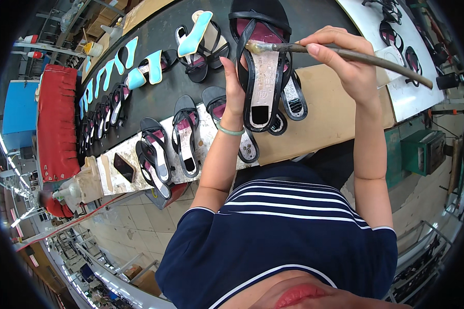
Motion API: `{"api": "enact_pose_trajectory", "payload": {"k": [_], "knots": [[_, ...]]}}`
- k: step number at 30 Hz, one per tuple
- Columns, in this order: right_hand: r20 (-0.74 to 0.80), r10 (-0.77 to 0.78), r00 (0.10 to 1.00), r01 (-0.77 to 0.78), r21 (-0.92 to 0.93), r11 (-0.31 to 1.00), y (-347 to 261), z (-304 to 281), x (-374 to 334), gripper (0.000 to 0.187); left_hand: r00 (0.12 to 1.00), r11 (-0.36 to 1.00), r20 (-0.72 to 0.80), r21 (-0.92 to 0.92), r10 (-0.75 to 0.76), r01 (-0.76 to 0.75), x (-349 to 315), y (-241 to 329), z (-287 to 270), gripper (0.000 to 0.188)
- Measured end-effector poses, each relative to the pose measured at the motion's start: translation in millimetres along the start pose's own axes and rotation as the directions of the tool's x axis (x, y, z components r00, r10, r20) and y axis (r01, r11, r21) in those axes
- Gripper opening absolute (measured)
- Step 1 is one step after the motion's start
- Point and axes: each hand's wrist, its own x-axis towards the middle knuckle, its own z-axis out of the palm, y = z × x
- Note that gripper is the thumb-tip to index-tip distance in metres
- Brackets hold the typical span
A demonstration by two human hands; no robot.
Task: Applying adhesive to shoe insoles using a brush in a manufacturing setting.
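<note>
Up against the left hand (234,95): one black strappy sandal (263,87), gripped at its left edge, thumb along the side, other fingers mostly hidden behind. It's held up over the table (152,105), toe end away from the person. Right hand (348,62), just right of the sandal, pinches one brush (379,61) by its wooden handle, thumb and fingertips near the bristle end; bristles touch the insole around where purple meets pale. One green bangle (229,130) on left wrist. Behind the held sandal, between the hands: at least two more sandals (295,98), partly covered, by one brown cardboard sheet (325,108). Left of left hand, near edge: at least four sandals, then one dark phone (123,168) further left. Beyond left hand: at least two sandals, one light-blue piece (195,37) lying across. Farther left: overlapping sandal row, can't count, with at least five light-blue pieces (131,51) alongside. Well right of right hand: one white board (358,13), at least three dark sandals.
</note>
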Motion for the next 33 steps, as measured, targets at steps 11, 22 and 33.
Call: {"api": "enact_pose_trajectory", "payload": {"k": [11, 22, 33], "knots": [[0.003, 0.041, 0.999, -0.041, -0.029, 0.999, -3, 3, -8, 0.011, 0.994, 0.997, -0.081, 0.052, 0.069, -0.065, 6, -6, -10, 0.086], [-0.113, -0.105, 0.988, 0.084, -0.173, 0.981, -20, 35, -38, 0.005, 0.942, 0.966, -0.215, 0.063, 0.257, -0.249, 18, 4, -5, 0.076], [-0.088, -0.071, 0.994, 0.048, -0.248, 0.968, -45, 50, -64, 0.007, 0.887, 0.939, -0.309, 0.092, 0.342, -0.33, 29, 4, -19, 0.068]]}}
